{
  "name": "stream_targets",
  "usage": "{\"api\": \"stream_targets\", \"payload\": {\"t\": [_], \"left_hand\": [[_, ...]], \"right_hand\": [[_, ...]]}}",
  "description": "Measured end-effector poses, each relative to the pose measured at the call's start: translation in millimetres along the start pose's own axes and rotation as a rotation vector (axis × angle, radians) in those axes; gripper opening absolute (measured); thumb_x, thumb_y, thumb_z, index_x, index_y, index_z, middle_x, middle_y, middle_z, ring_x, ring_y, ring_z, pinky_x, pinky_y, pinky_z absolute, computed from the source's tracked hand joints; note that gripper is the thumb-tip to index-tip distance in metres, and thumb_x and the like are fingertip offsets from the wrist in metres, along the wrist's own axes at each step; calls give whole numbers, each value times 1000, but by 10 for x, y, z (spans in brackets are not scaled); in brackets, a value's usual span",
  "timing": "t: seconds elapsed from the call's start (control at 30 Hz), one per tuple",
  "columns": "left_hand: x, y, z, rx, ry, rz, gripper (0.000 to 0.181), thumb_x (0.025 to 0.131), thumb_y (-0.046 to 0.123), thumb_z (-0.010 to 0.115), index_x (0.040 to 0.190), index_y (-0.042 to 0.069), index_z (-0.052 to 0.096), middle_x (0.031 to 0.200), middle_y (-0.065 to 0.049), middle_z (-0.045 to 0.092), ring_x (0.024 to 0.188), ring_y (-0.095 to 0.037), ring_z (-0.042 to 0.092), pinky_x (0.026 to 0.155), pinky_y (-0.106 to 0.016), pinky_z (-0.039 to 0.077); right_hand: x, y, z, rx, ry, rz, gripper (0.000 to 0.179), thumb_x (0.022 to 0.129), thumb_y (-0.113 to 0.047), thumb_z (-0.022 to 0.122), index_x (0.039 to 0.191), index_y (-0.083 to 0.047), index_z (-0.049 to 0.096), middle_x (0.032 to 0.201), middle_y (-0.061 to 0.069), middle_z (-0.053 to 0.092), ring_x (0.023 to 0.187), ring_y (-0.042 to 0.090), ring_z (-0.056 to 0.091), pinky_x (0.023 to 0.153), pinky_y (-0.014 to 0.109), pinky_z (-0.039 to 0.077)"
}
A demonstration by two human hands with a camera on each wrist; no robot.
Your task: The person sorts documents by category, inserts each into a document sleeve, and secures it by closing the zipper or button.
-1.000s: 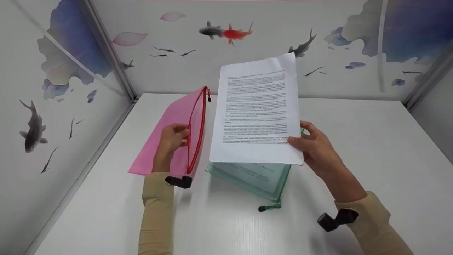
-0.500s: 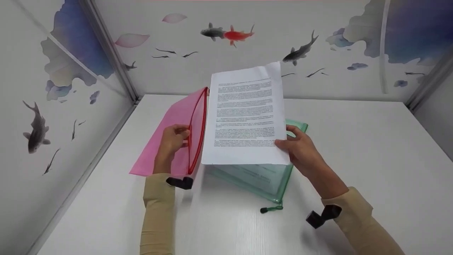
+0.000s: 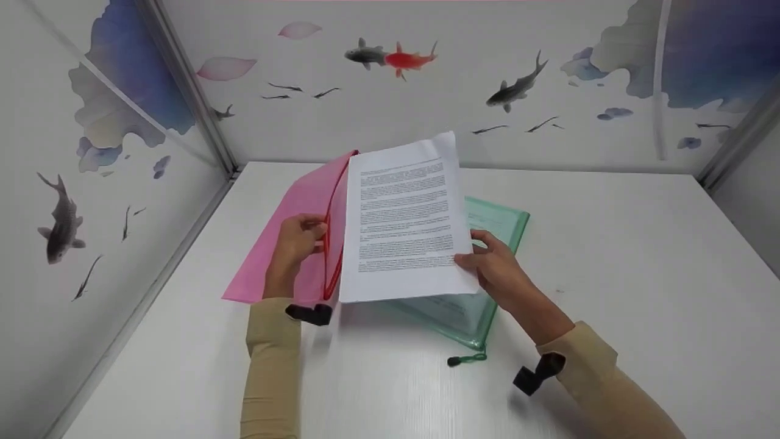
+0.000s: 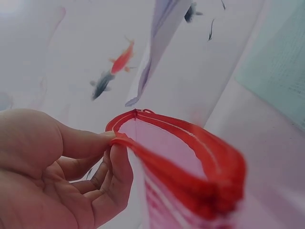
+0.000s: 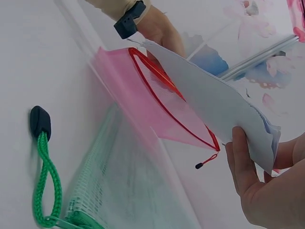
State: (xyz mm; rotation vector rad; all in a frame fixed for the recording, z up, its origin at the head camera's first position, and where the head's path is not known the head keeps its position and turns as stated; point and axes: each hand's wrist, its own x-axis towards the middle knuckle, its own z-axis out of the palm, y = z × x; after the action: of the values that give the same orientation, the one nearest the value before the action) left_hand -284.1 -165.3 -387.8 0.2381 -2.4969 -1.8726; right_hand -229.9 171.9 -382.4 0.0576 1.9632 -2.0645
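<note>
Printed sheets tilt above the worktop, their left edge just beside the gaping mouth of the pink pouch. The fingers of your right hand pinch them near the lower right corner, thumb on the printed face. Your left hand's fingers pinch the pouch's red rim. The green pouch lies partly behind the sheets.

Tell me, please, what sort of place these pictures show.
Probably an indoor booth set up for tabletop work: there is a white table, white wall panels decorated with fish behind and beside it, and a metal post in the corner where two panels meet.
</note>
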Motion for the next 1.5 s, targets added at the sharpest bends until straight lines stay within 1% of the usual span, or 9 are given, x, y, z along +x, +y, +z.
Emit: {"api": "stream_targets", "payload": {"t": [0.13, 0.33, 0.63, 0.83, 0.97, 1.17, 1.27, 1.5], "left_hand": [[-6, -7, -3, 7, -1, -7, 31, 103, 9, 53, 132, 2, 60, 123, -18, 62, 100, -26, 63, 81, -31, 60], [0, 5, 0, -5, -4, -24, 31, 103, 10, 53, 132, 3, 59, 124, -18, 62, 102, -28, 63, 86, -35, 60], [3, 12, 1, 0, -7, -27, 30, 103, 10, 53, 132, 2, 59, 125, -18, 62, 103, -27, 64, 84, -32, 60], [-9, 21, 8, -4, 6, -36, 30, 102, 11, 55, 132, 4, 60, 125, -17, 62, 104, -29, 65, 89, -38, 60], [-5, 39, 15, -5, 13, -49, 30, 102, 11, 55, 131, 6, 60, 125, -16, 62, 105, -30, 64, 91, -39, 59], [-11, 31, 8, -2, -1, -36, 30, 103, 10, 53, 132, 4, 59, 125, -17, 62, 106, -29, 63, 91, -38, 60], [-11, 28, 4, -3, -4, -38, 30, 103, 10, 53, 132, 4, 59, 125, -18, 62, 105, -29, 63, 90, -38, 60], [-12, 30, -2, 11, -4, -45, 31, 102, 11, 54, 133, 5, 60, 127, -17, 61, 104, -30, 64, 91, -38, 59]], "right_hand": [[14, 30, -3, -12, -14, 10, 57, 97, -5, 56, 150, -11, 34, 140, 14, 59, 106, 20, 69, 85, 29, 58], [22, 52, -32, -12, -32, 20, 59, 97, -5, 55, 151, -10, 32, 141, 14, 58, 108, 20, 70, 86, 29, 59], [19, 82, -35, -28, -35, 37, 60, 97, -5, 55, 151, -10, 31, 140, 14, 58, 109, 20, 69, 86, 29, 58], [23, 100, -45, -13, -46, 40, 63, 95, -3, 56, 152, -9, 29, 138, 13, 60, 108, 19, 69, 85, 30, 58], [27, 109, -52, -9, -32, 50, 64, 94, -3, 56, 152, -9, 30, 138, 12, 60, 108, 19, 69, 85, 30, 58], [34, 123, -42, -8, -13, 72, 62, 95, -3, 57, 151, -9, 31, 138, 12, 60, 106, 19, 70, 84, 29, 58], [44, 104, -15, 2, -11, 70, 61, 94, -3, 57, 150, -9, 32, 138, 13, 60, 106, 19, 70, 83, 29, 59], [81, 0, 64, 30, -44, 26, 63, 95, -3, 57, 151, -7, 30, 139, 15, 59, 106, 19, 70, 83, 29, 59]]}}
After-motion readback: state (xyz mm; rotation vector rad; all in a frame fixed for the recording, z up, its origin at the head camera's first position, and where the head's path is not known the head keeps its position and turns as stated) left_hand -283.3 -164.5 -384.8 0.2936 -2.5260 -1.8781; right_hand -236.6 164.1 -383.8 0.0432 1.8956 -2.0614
